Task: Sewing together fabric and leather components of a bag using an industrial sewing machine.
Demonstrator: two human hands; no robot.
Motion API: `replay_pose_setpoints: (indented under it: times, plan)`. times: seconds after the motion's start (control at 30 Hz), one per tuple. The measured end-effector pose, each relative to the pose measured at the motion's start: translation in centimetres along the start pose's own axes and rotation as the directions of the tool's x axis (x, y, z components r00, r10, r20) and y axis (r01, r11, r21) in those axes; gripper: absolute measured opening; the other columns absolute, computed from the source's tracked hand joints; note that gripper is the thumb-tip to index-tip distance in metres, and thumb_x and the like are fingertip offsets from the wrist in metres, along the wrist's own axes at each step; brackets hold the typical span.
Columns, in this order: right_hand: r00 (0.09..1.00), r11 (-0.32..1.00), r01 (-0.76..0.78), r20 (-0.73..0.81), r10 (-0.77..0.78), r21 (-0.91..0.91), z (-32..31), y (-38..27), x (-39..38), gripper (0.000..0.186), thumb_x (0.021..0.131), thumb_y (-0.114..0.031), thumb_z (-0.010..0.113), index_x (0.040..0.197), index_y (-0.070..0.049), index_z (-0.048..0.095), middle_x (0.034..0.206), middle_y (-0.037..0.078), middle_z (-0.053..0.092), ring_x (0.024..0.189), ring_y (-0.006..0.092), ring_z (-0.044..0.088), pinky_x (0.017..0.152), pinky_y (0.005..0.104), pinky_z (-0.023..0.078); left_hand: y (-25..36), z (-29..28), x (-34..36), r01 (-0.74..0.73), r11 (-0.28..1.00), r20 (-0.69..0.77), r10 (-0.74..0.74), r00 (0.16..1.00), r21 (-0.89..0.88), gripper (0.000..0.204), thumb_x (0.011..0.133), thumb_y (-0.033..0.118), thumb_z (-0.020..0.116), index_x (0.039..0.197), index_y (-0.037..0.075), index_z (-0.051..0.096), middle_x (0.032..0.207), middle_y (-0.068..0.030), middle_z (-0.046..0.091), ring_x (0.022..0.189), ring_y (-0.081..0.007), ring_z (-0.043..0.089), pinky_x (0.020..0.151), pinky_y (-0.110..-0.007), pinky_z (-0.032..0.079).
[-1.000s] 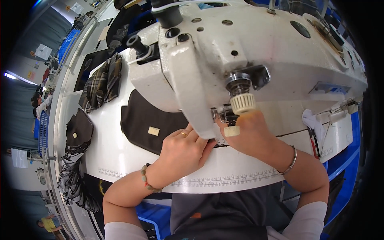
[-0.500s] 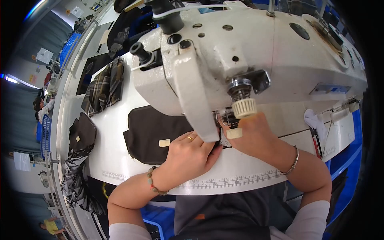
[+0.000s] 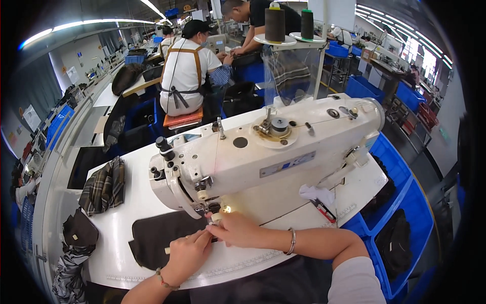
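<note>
A flat dark brown fabric piece [image 3: 152,238] with a small cream patch lies on the white table, left of the needle area of a white sewing machine [image 3: 263,167]. My left hand [image 3: 188,257] is closed at the piece's right side, fingers together on the cloth's edge. Close beside it, under the machine head, my right hand [image 3: 235,230] has its fingers bent and pressed together by the presser foot. What sits between those fingers is hidden. The two hands touch or nearly touch at the fingertips. A small lamp [image 3: 227,209] glows just behind them.
Folded plaid fabric [image 3: 104,185] and a dark bundle [image 3: 78,235] lie left. A white cloth [image 3: 316,193] and red-black cutter [image 3: 324,210] are right. Blue bins [image 3: 392,243] stand beyond the table's right end. Thread cones [image 3: 275,25] rise behind; co-workers [image 3: 187,71] work farther back.
The view has lifted and widened, bringing the whole machine, thread cones and co-workers into sight. My right hand now shows in front of the needle area, closer to my left hand.
</note>
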State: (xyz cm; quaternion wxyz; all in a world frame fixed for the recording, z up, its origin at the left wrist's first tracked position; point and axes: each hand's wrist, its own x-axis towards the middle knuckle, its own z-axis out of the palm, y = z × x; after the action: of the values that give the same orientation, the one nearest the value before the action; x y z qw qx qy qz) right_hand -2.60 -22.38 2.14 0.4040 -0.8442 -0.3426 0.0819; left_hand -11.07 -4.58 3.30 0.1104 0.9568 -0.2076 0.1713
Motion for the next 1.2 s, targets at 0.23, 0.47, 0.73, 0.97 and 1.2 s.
replay_pose_setpoints:
  times: [0.23,0.47,0.73,0.97,1.2]
  plan:
    - [0.956,0.849,-0.216,0.282,0.083,0.483,0.9,-1.4,-5.0,0.031,0.098,-0.021,0.061,0.127,-0.010,0.063,0.084,0.007,0.071,0.073,0.0143,0.069,0.064,0.0285,0.053,5.8,-1.6,-4.0,-0.191,0.977,-0.266,0.160,0.951,-0.095,0.019,0.075,0.008,0.078,0.093,0.007,0.072,0.093,-0.0071,0.074,0.077,-0.0202,0.073,0.063,-0.030,0.057]
    - [0.976,0.997,0.028,-0.216,-0.012,0.070,-7.1,-0.3,-16.5,0.021,0.091,-0.005,0.061,0.108,-0.008,0.072,0.099,0.010,0.072,0.087,0.0289,0.069,0.078,0.0334,0.055,3.6,-2.8,-7.0,0.122,0.983,-0.262,-0.154,0.953,-0.135,0.026,0.074,0.007,0.080,0.098,0.003,0.072,0.101,-0.0135,0.074,0.099,-0.0349,0.070,0.087,-0.041,0.055]
    - [0.279,0.907,-0.177,-0.865,0.418,0.381,-21.4,2.1,-40.1,0.021,0.092,-0.002,0.066,0.112,-0.001,0.073,0.107,0.007,0.073,0.097,0.0136,0.067,0.089,0.0272,0.051,-3.4,-0.8,-11.8,0.357,0.902,-0.192,-0.405,0.894,-0.244,0.022,0.099,0.015,0.064,0.105,-0.005,0.070,0.088,-0.0159,0.072,0.071,-0.0186,0.068,0.065,-0.029,0.056]
    - [-0.221,0.324,-0.745,-0.674,0.705,0.583,-18.7,6.5,-62.7,0.034,0.089,-0.020,0.073,0.119,-0.003,0.070,0.120,0.014,0.069,0.109,0.0213,0.065,0.093,0.0317,0.051,-3.4,-0.2,-11.2,0.317,0.935,-0.262,-0.350,0.899,-0.161,0.025,0.099,0.018,0.064,0.105,-0.006,0.071,0.091,-0.0168,0.073,0.075,-0.0212,0.068,0.068,-0.033,0.056]
    - [-0.006,0.100,-0.993,-0.861,0.508,0.066,-16.6,9.9,-54.6,0.075,0.085,-0.063,0.064,0.140,-0.013,0.055,0.149,0.027,0.044,0.136,0.0435,0.042,0.108,0.0579,0.036,-2.1,-1.4,-10.5,0.248,0.969,-0.298,-0.238,0.924,-0.004,0.031,0.097,0.026,0.067,0.101,-0.004,0.073,0.098,-0.0197,0.073,0.079,-0.0298,0.071,0.072,-0.035,0.057]
